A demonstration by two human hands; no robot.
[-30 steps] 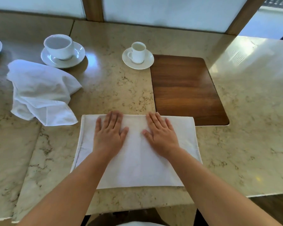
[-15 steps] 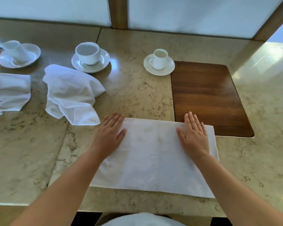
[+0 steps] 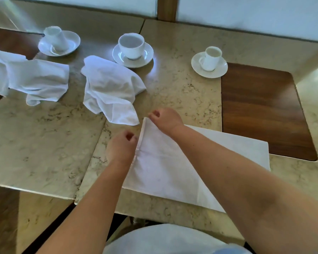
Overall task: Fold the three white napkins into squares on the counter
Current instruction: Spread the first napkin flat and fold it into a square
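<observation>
Both hands, left [image 3: 121, 149] and right [image 3: 165, 121], apparently pinching folded napkin [image 3: 173, 169] left edge, lifted off counter [image 3: 44, 143]

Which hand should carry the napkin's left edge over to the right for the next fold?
Probably the right hand: it pinches the flat napkin at its far left corner, arm already lying across it. The left hand pinches lower along that edge.
</observation>
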